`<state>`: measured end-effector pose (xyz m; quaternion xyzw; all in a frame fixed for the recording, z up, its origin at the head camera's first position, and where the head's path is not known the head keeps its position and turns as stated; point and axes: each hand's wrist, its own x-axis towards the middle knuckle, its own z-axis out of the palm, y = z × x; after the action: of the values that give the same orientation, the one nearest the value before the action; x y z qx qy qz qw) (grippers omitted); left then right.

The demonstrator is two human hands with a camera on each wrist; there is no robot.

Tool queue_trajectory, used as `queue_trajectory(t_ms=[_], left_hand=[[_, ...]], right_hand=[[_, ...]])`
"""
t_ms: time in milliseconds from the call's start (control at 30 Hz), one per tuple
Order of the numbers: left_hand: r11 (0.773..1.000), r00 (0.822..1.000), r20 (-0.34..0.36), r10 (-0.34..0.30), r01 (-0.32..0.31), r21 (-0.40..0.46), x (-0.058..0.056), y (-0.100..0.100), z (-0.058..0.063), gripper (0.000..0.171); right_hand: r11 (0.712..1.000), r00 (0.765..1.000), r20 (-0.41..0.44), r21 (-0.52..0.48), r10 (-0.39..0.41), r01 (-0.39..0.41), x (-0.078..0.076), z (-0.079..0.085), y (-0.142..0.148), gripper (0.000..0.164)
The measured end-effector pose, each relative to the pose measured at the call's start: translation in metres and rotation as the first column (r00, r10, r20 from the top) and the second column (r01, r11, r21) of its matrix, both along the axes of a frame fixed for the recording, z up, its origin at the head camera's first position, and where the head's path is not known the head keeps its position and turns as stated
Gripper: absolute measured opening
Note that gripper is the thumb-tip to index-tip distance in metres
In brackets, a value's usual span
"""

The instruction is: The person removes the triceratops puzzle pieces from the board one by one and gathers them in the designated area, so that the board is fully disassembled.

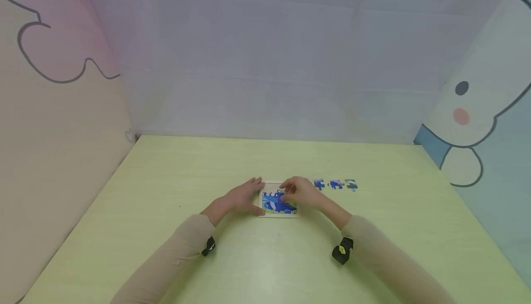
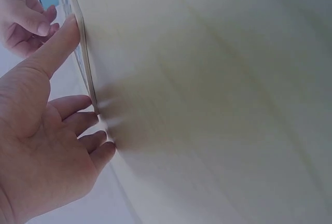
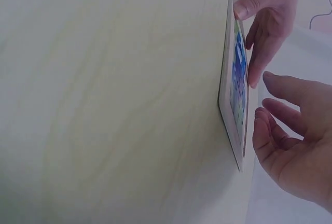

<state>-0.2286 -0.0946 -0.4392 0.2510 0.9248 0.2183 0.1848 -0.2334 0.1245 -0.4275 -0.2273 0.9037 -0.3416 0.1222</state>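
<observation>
Right of the puzzle (image 1: 279, 203), three loose pieces (image 1: 335, 184), head view only.

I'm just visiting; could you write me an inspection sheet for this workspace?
Surface: pale yellow-green table.
Job's things: framed jigsaw puzzle, partly filled, bare along its upper left; three loose jigsaw pieces lie in a row to its right.
Clutter: one small dark speck on the table, left of the hands.
Hands: left hand steadies the puzzle's left side; right hand is over its right side, no piece visible between thumb and fingertips.
Cables: nothing seen.
Surroundings: plain pale backdrop, cartoon-printed side panels.
</observation>
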Motion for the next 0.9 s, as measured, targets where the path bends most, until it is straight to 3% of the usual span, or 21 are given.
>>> queue_trajectory(t_ms=[533,900], left_hand=[[1.0,1.0,-0.001,-0.004,0.004,-0.009,-0.001,-0.002,-0.007,0.085],[1.0,0.999,-0.03,-0.02,0.02,-0.012,-0.002,-0.004,-0.005,0.085]], right_hand=[[1.0,1.0,-0.02,-0.014,-0.015,0.015,-0.003,-0.021,-0.025,0.026],[0.998,0.998,-0.034,0.02,-0.052,0.053,-0.003,-0.021,-0.031,0.02]])
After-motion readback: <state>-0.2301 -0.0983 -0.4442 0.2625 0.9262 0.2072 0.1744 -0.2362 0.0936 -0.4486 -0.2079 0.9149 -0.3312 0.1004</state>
